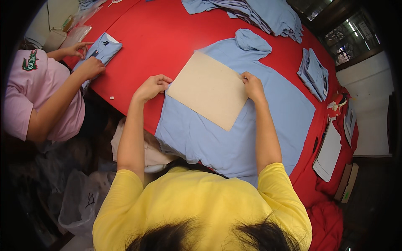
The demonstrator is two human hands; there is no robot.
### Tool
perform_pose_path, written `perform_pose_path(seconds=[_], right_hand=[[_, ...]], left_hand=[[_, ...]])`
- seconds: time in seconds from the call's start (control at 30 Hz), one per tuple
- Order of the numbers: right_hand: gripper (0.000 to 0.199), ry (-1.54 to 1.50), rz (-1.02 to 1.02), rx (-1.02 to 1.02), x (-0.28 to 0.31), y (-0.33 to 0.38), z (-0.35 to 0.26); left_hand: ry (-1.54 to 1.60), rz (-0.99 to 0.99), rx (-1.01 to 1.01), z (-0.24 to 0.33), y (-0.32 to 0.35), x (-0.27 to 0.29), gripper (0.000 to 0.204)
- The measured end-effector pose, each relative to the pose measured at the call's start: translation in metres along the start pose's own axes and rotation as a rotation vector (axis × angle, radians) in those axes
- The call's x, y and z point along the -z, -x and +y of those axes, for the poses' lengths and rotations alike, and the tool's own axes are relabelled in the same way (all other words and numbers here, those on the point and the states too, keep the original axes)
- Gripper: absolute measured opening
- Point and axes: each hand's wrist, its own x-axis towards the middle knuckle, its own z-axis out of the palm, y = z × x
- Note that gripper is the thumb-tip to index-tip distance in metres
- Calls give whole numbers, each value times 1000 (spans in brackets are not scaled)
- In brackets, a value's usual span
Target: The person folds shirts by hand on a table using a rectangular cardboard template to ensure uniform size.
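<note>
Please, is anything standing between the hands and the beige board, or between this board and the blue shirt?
Nothing visible: the left hand and right hand are at opposite edges of the beige board, which lies over the blue shirt; its underside is hidden.

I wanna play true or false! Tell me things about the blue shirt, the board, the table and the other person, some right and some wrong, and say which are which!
1. The tan board lies on the blue shirt. True.
2. The blue shirt is folded into a small packet. False: it is spread out, with one sleeve showing past the board.
3. The left hand and the right hand are at opposite sides of the tan board. True.
4. The table cover is green. False: it is red.
5. The co-worker's top is yellow. False: it is pink.
6. A pile of blue clothes lies beyond the tan board. True.
</note>
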Motion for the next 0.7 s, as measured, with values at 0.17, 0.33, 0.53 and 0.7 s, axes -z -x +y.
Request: perform_pose_path(seconds=[0.17, 0.33, 0.53, 0.7], right_hand=[[19, 102, 1, 13, 2, 2, -6], [30, 352, -40, 84, -5, -13, -3], [38, 491, 716, 321, -33, -112, -4], [43, 298, 316, 95, 6, -159, 12]], left_hand=[[-592, 401, -310, 37, -6, -71, 33], [-955, 364, -541, 38, -19, -150, 66], [-968, 314, -491, 39, -20, -158, 73], [-944, 341, -529, 45, -23, -167, 74]])
